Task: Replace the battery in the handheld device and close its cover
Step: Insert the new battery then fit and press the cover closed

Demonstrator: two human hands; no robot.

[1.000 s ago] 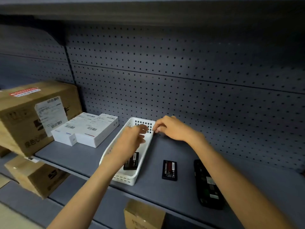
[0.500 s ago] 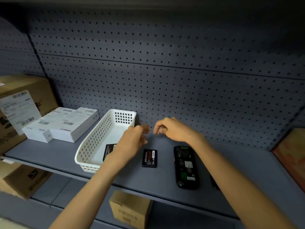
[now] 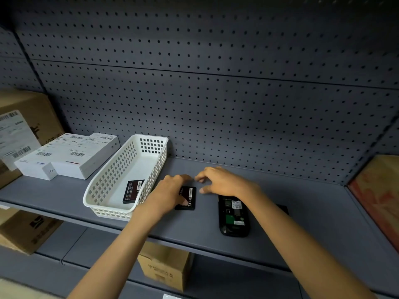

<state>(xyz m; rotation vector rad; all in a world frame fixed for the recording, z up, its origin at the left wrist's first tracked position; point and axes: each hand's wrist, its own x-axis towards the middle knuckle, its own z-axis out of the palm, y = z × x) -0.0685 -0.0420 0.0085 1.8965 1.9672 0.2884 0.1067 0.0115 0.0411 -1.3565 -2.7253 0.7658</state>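
While the left hand (image 3: 170,194) lies over the flat black rectangular battery (image 3: 187,197) on the grey metal shelf (image 3: 302,212) at lower centre, whether its fingers grip cannot be told. Just right, the right hand (image 3: 224,182) hovers, fingers loosely spread, above the black handheld device (image 3: 234,216), lying cover off. Left of centre, a white perforated plastic basket (image 3: 103,186) holds a second black battery (image 3: 132,190).

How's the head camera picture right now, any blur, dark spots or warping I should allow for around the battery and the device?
Head view: dim, with dark corners; the pegboard lines bow from the wide lens. The right hand has motion-blurred fingertips. The left hand covers part of the battery. The open device is sharp, without glare.
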